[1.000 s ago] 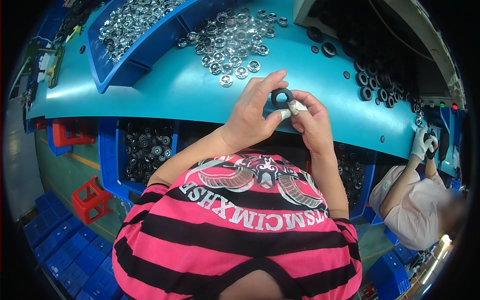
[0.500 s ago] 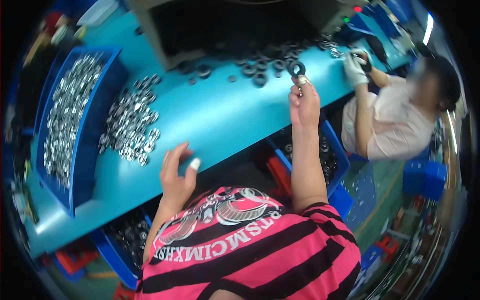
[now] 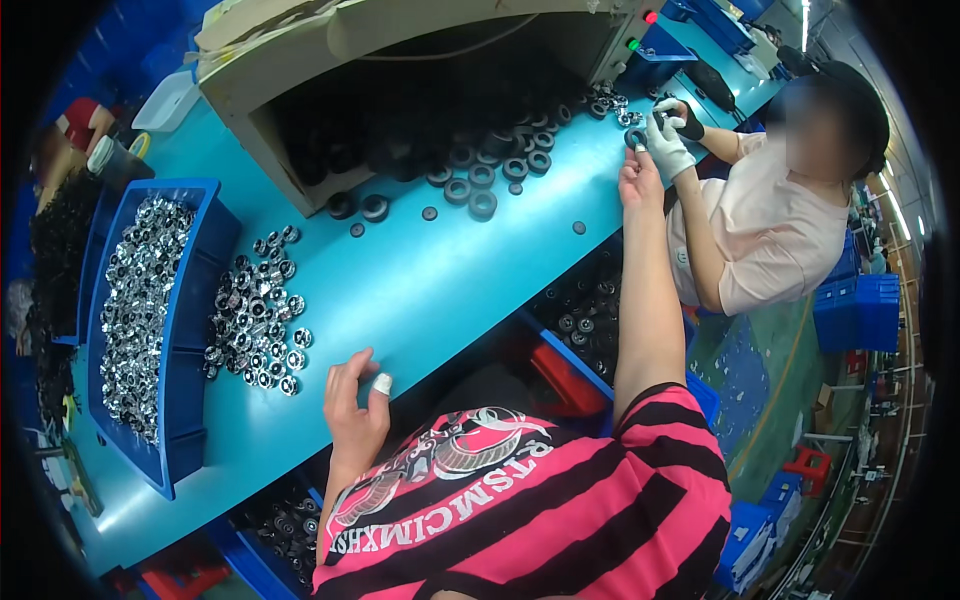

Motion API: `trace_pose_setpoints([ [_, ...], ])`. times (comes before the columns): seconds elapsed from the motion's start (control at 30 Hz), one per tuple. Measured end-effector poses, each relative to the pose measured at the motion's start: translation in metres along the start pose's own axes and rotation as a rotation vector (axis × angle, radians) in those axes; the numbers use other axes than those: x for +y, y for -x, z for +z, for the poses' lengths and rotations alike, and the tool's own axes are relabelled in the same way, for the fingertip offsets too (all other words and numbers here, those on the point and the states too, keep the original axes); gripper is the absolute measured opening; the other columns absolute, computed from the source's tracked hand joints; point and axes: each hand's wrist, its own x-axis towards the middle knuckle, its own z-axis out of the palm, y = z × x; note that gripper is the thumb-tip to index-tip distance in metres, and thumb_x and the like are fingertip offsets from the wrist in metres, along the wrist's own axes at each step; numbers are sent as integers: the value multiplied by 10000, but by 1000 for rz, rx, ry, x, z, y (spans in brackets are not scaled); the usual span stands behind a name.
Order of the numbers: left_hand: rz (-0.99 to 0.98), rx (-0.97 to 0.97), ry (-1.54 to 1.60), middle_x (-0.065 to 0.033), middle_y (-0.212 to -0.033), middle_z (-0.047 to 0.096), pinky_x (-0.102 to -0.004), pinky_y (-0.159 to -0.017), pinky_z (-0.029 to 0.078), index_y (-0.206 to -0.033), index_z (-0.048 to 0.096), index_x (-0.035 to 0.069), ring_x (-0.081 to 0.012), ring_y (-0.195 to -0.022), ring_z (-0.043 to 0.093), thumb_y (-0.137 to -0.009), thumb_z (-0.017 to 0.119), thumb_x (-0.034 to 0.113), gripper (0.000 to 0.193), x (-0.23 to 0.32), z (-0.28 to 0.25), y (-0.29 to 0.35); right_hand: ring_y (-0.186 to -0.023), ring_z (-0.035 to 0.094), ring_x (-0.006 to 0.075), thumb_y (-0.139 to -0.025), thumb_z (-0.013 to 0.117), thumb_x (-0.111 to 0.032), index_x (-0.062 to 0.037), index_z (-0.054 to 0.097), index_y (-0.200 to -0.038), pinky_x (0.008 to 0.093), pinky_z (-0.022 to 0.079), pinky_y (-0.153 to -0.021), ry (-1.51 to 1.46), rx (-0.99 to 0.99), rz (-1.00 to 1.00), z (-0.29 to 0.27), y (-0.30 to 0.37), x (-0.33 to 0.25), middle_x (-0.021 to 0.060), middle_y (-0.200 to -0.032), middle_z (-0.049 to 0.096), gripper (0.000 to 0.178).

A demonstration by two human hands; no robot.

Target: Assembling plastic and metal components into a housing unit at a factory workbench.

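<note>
Your right grip (image 3: 642, 184) pinched the black ring (image 3: 630, 136) by its rim, probably light, rubbery and sturdy there. Your left grip (image 3: 358, 412) gaped empty.

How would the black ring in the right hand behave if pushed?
Stood on edge, the black ring would probably roll, being round. Its dull surface looks rubbery, so likely grippy. The open centre suggests it's fairly light.

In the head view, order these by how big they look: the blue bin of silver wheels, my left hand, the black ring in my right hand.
Blue bin, largest
Left hand
Black ring in your right hand, smallest
</note>
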Motion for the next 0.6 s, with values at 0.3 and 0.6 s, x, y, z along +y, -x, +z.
trace_pose_setpoints([
  [0.3,23,-8,-16,-128,-939,691,-391,-759,516,-1212,653,17,-296,-851,643,-826,714,-28,393,5,-1,-2,-633,431,58,-1010,648,-78,-14,609,-1195,159,317,-462,-104,-29,70,3,-20,-6,89,-1034,608,199],
  [0.6,31,-21,-12,-132,-940,693,-394,-772,518,-1191,656,14,-304,-859,640,-840,710,-25,357,11,-1,-6,-672,453,79,-1033,622,-82,-13,580,-1235,169,369,-501,-122,-91,156,-11,-43,-2,113,-1083,613,217],
])
